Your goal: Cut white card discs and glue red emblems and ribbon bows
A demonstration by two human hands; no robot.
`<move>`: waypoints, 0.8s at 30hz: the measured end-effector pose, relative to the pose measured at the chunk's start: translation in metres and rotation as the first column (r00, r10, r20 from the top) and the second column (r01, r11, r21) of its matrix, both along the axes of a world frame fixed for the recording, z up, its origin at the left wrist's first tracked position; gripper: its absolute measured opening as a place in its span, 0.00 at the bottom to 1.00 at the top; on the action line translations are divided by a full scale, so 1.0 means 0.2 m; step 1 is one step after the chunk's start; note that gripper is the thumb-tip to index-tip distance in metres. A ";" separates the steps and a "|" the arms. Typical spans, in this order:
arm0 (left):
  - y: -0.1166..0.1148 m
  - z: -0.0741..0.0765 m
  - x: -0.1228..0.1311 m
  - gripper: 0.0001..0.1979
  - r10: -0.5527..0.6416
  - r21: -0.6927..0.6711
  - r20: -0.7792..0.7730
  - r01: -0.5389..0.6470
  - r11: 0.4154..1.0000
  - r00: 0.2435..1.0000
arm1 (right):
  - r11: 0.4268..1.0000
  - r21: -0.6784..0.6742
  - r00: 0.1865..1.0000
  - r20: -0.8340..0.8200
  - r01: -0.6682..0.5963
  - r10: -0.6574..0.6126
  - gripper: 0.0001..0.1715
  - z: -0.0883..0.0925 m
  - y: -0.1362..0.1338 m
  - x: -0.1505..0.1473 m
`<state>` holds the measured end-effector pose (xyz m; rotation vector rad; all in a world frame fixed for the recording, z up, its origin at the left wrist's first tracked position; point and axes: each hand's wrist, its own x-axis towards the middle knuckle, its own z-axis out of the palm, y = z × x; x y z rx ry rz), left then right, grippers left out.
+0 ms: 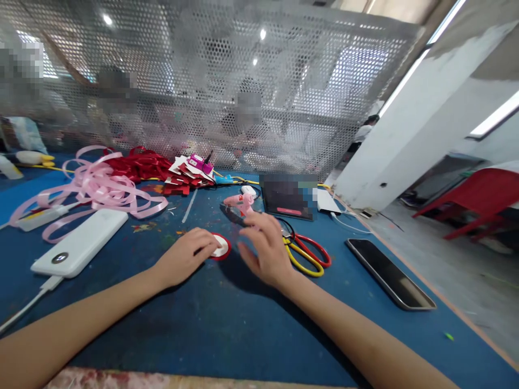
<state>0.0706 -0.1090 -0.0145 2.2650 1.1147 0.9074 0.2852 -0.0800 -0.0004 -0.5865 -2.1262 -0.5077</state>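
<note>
My left hand [187, 256] rests low over the blue tabletop, its fingers together and their tips on a round white disc [221, 247] with a red rim. The fingers cover the disc's left side. To the right, my right hand [265, 247] hovers with its fingers apart and nothing seen in them. Just beyond it lies a small pink glue gun [239, 201], partly hidden by the fingers. Beside my right wrist are scissors [308, 258] with one red and one yellow handle loop; my hand hides part of them.
Pink ribbon [101, 186] lies in loops at the left, near a white power bank [81, 243]. Behind are red ribbon [141, 163] and red and white pieces [184, 175]. A phone [389, 273] lies at the right. A perforated metal screen [203, 81] borders the back.
</note>
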 end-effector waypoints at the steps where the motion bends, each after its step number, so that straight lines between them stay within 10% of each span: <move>1: 0.00 0.00 0.00 0.20 0.020 -0.115 0.146 -0.003 0.993 0.989 | 0.991 0.092 0.989 0.127 -0.094 0.082 0.08 0.00 -0.03 -0.01; 6: -0.04 0.00 0.01 0.19 0.116 -0.421 0.522 0.137 0.897 0.845 | 0.869 0.310 0.835 0.519 -0.385 0.185 0.05 0.00 -0.07 -0.04; 24: -0.16 0.02 0.08 0.12 0.062 -0.227 0.742 0.163 0.960 0.667 | 0.825 0.403 0.839 0.524 -0.397 0.148 0.13 -0.01 -0.08 0.00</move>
